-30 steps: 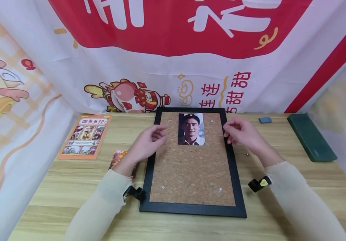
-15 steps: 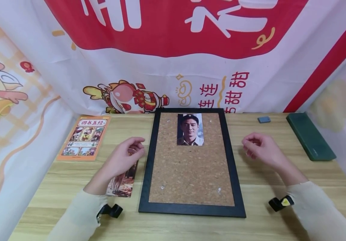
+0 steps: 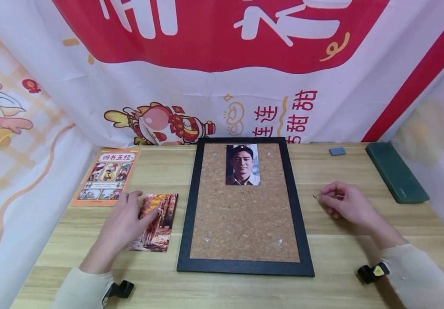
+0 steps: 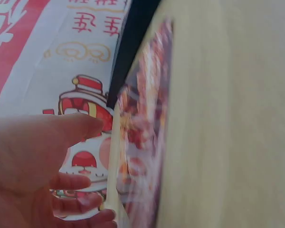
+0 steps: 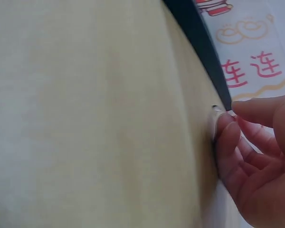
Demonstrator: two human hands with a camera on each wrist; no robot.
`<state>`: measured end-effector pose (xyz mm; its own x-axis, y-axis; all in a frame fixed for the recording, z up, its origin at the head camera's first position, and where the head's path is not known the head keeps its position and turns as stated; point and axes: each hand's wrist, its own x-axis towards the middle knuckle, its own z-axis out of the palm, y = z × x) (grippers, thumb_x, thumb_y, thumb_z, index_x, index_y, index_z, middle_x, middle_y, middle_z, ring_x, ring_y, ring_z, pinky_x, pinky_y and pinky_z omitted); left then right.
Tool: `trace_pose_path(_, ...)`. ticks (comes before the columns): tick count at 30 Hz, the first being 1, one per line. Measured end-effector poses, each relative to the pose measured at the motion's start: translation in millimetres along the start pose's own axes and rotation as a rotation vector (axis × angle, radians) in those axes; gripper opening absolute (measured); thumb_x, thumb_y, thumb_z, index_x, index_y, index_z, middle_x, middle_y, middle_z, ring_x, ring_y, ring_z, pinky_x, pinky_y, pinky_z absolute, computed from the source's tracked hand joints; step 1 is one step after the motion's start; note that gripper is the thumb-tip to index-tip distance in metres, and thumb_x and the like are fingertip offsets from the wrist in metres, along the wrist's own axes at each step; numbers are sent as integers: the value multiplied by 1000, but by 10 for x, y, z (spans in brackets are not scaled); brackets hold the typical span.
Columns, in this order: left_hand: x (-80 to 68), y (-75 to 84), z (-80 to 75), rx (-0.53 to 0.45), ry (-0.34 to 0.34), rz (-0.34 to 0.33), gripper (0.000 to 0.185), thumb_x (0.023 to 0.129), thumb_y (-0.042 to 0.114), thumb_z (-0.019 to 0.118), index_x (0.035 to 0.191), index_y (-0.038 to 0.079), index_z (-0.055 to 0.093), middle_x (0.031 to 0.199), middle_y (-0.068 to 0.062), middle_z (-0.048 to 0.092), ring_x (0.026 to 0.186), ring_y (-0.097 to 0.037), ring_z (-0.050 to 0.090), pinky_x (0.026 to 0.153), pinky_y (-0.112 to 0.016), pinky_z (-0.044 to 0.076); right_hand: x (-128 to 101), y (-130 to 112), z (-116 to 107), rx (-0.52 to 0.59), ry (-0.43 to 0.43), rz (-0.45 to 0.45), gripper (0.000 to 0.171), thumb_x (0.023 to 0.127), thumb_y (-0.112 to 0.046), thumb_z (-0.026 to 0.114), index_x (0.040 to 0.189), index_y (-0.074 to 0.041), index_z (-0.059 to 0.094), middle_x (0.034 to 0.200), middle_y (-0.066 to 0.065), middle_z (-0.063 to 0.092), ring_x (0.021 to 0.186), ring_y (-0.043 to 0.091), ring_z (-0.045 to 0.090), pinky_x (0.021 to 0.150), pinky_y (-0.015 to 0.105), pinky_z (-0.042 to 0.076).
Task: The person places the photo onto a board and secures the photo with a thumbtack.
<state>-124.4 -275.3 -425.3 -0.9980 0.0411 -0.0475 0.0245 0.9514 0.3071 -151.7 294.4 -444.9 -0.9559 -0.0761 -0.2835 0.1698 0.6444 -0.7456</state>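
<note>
Head camera view: your left hand [image 3: 123,223] rests on the left edge of an autumn-coloured photo card [image 3: 156,221], thumb lying across the picture, the other fingers loosely spread on the wooden table [image 3: 222,292] beside it. The card lies flat, just left of a black-framed cork board [image 3: 245,223]. Your left wrist camera shows the thumb [image 4: 76,126] straight and the fingers [image 4: 73,181] gently curled next to the card's blurred edge [image 4: 142,156]; whether they grip it, you cannot tell.

Your right hand [image 3: 347,206] sits on the table to the right of the board, well apart from it. Its thumb and forefinger are pressed together at a small push pin [image 3: 315,196] lying on the wood. Your right wrist camera shows those fingertips [image 5: 225,128] meeting at the pin [image 5: 215,109].

A portrait photo [image 3: 243,165] is fixed at the top centre of the cork. An orange booklet [image 3: 107,176] lies at the far left, a dark green case [image 3: 396,171] and a small grey block [image 3: 337,151] at the far right.
</note>
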Motion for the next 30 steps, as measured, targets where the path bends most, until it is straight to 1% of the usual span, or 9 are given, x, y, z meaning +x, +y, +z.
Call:
trace_pose_path(4, -62, -67, 3, 46, -36, -31, 93, 86, 62, 54, 140, -9, 30, 128, -35, 39, 111, -51, 45, 86, -61, 42, 24, 10, 29, -10, -1, 2, 35, 92, -34, 63, 115, -8, 56, 90, 14, 62, 70, 24, 59, 59, 32, 53)
trace_pose_path(7, -74, -70, 10, 68, -75, -42, 98, 84, 67, 54, 140, -10, 29, 129, -37, 40, 110, -53, 46, 86, -62, 42, 42, -4, 44, -29, 11, 18, 38, 91, -36, 63, 116, -8, 56, 90, 13, 63, 68, 23, 58, 57, 32, 52)
trace_pose_path(10, -71, -58, 28, 70, -99, -32, 99, 83, 66, 57, 139, -11, 30, 128, -37, 42, 109, -53, 49, 87, -61, 43, 61, -27, 55, -59, 13, 47, 41, 91, -39, 63, 117, -8, 56, 89, 11, 63, 67, 23, 58, 56, 33, 51)
trace_pose_path(14, -68, -59, 51, 46, -103, -30, 96, 83, 61, 61, 139, -11, 31, 128, -36, 44, 111, -52, 49, 90, -61, 42, 97, -55, 74, -110, 14, 75, 40, 91, -40, 62, 117, -10, 58, 87, 10, 63, 65, 22, 57, 55, 33, 50)
trace_pose_path(20, -64, -127, 52, -42, -129, -84, 92, 85, 53, 64, 142, -9, 28, 135, -35, 39, 118, -51, 44, 94, -62, 39, 146, -84, 111, -159, 30, 92, 31, 92, -35, 62, 113, -11, 60, 82, 9, 61, 61, 23, 56, 52, 33, 49)
trace_pose_path(22, -72, -158, 44, -75, -131, -86, 87, 85, 47, 66, 142, -9, 29, 130, -34, 44, 114, -49, 48, 92, -61, 41, 150, -90, 121, -161, 35, 98, 29, 93, -33, 62, 112, -11, 60, 82, 9, 60, 60, 23, 56, 51, 33, 49)
trace_pose_path(26, -99, -212, 25, -131, -113, -56, 78, 87, 36, 68, 140, -7, 32, 105, -21, 58, 89, -33, 59, 76, -47, 51, 145, -85, 131, -154, 38, 111, 27, 93, -32, 61, 111, -11, 60, 83, 10, 59, 60, 24, 55, 51, 33, 49)
trace_pose_path(28, -104, -236, 20, -165, -109, -42, 75, 87, 33, 68, 140, -7, 33, 96, -15, 59, 79, -24, 58, 67, -38, 51, 142, -79, 136, -151, 40, 112, 27, 94, -32, 60, 110, -11, 60, 83, 10, 58, 60, 24, 55, 51, 33, 49)
trace_pose_path(30, -109, -252, 16, -198, -111, -30, 75, 86, 31, 69, 141, -6, 32, 96, -12, 59, 76, -18, 56, 63, -32, 49, 136, -73, 141, -151, 41, 110, 27, 94, -33, 60, 110, -11, 59, 83, 10, 58, 59, 24, 55, 50, 34, 49)
